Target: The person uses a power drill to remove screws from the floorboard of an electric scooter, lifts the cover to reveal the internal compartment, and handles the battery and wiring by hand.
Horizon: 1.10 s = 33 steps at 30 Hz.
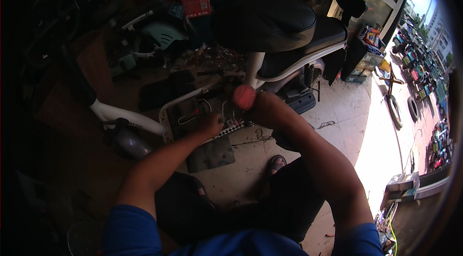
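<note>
The right hand (263,106) wraps tight around a red tool handle (244,96), probably stiff and grippy; the left hand (212,123), curled closed, presses the scooter footboard (193,111) just below.

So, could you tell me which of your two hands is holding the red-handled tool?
The right hand: it grips the tool's red handle. The left hand rests lower, on the scooter's open floor.

Dim, shadowed interior — glaring daylight right — edges bent.

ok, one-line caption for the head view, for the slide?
Person crouched beside a white scooter, right hand gripping a red-handled tool, left hand in the opened footboard wiring.
</note>
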Available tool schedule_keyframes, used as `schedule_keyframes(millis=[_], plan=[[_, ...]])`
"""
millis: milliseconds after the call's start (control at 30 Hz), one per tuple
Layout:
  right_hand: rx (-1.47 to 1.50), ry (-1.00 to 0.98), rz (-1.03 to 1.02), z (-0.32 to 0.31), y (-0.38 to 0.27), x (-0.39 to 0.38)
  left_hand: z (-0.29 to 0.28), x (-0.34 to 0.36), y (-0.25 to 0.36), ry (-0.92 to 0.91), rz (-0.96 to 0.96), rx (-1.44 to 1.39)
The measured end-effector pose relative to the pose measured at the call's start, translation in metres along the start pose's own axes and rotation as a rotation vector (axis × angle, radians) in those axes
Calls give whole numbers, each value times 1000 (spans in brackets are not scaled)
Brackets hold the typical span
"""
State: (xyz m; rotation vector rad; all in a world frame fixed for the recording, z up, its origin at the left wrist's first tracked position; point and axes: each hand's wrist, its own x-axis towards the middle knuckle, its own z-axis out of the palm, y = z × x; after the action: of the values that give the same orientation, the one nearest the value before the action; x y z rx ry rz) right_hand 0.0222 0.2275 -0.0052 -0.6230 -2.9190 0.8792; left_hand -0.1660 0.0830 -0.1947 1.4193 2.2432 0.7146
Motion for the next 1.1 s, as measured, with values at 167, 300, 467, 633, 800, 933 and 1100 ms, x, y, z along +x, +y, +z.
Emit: schedule_keyframes(millis=[167, 300, 467, 633, 800, 933, 1100], plan=[[-13, 51, -15, 6, 14, 6, -22, -3, 10, -52, -160, -266], [-28, 31, -28, 6, 16, 2, -47, -12, 9, -155, -419, -680], [-168, 41, -109, -28, -18, -34, -93, -65, 28, -399, -271, -699], [114, 74, -31, -34, -26, -49, -93, -121, 5, -1120, -240, -253], [153, 68, 16, -30, -33, -40, -22, -154, -89, -1003, -332, -397], [275, 37, -16, -21, -43, -24, 79, -158, -172, -362, -490, -362], [157, -16, 87, -17, -45, -15, 171, -113, -223, 228, -333, -23]])
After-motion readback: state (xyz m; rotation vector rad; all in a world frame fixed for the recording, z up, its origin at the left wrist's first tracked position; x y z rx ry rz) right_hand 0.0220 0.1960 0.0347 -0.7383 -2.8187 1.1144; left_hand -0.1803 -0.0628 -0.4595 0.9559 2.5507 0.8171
